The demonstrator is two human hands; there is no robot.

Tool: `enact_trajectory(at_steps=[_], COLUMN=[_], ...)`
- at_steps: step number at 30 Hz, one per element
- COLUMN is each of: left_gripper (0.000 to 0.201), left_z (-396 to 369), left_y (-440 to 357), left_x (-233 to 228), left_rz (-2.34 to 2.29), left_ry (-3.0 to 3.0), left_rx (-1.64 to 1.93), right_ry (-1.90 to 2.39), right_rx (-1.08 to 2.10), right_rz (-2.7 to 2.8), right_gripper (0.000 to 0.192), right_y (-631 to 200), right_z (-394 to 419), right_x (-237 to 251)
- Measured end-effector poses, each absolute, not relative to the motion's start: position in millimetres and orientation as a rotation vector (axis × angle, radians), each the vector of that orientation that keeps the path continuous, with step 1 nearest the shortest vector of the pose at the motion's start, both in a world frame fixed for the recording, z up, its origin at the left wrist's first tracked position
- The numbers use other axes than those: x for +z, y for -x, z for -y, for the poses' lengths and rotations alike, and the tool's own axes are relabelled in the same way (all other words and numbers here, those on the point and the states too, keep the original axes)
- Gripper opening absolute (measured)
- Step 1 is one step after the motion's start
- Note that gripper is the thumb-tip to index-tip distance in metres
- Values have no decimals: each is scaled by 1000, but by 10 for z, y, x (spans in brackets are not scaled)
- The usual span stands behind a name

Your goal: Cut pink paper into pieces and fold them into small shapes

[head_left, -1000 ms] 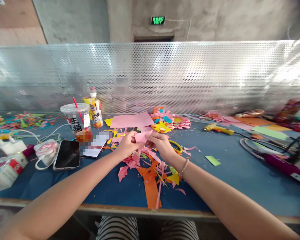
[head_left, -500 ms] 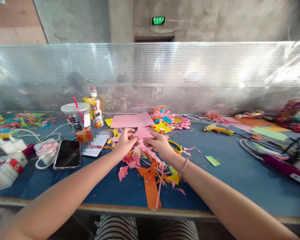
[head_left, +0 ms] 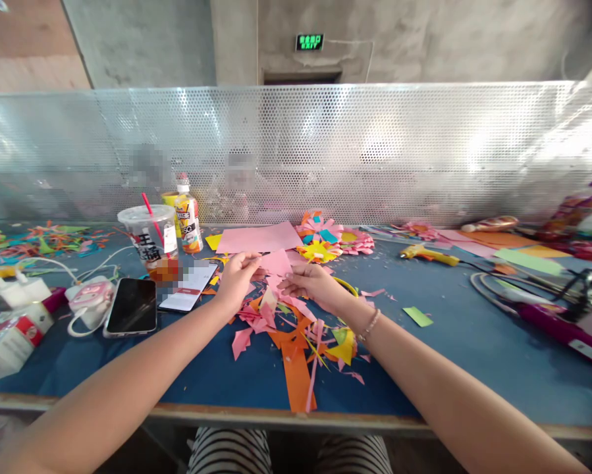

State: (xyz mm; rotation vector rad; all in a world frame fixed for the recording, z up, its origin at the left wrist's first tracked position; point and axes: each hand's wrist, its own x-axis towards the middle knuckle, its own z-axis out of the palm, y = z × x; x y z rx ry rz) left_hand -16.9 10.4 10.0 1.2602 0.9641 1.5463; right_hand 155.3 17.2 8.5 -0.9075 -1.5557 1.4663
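Pink paper piece held above a scrap-strewn blue tabletop

Main item: one small pink paper piece, unmarked, raised over the cuttings at the middle of the tabletop.

Hands: the left hand pinches the piece by its left edge, thumb against fingers. The right hand has half-curled fingers at the lower right edge; whether it grips cannot be told. A beaded bracelet circles the right wrist.

Below: pink scraps, with yellow and green ones, and an orange strip pointing to the near edge.

Behind: a pink sheet; beside it on the right, a yellow paper flower among others in pink.

Lettered items: a wall sign, green on black, reading "EXIT" beneath Chinese characters. A lidded clear cup with a red straw, bold black characters and a white sticker, its print too small to read. A bottle with a yellow-and-orange label, a dark band showing what looks like "SQ". A white box with a red panel, wording illegible.

Other: a phone, screen dark; a yellow glue gun; a green slip, blank.
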Motion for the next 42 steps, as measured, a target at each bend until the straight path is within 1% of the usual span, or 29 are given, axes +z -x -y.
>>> enact_trajectory(at_steps=[5,9,13,16,21,26,32,35,39,42], left_gripper=[24,32,37,41,36,23,17,13,12,14], left_z=[-109,-108,-92,-72,-49,-52,-115,-143,-135,-110], left_y=[187,182,147,117,106,114,161,187,190,179], left_x=[95,84,70,64,78,77,57,57,64,73], left_rz=[-917,-864,-745,-785,-799,-874,-943,-934,-965,-962], left_ry=[-1207,-1156,-1180,-1169,-1170,-1270,-1262,-1187,-1220,-1284], left_rx=[1545,1546,1450,1420,1449,1497,1605,1612,1608,1596], right_ry=[902,909,864,824,769,822,863,863,910,926], right_rx=[1503,1498,1524,1572,1548,1470,1248,1196,1210,1177], right_rz=[1523,1478,1491,1522,1544,1555,1532,1546,1547,1644], right_gripper=[18,16,18,21,21,21,21,20,25,23], right_y=[-1562,-1563,-1537,-1510,-1500,-1506,-1541,-1555,-1538,-1522], right_z=[-171,-154,-124,-106,-116,-132,-166,-184,-164,-142], right_x=[120,131,120,116,110,100,106,101,102,108])
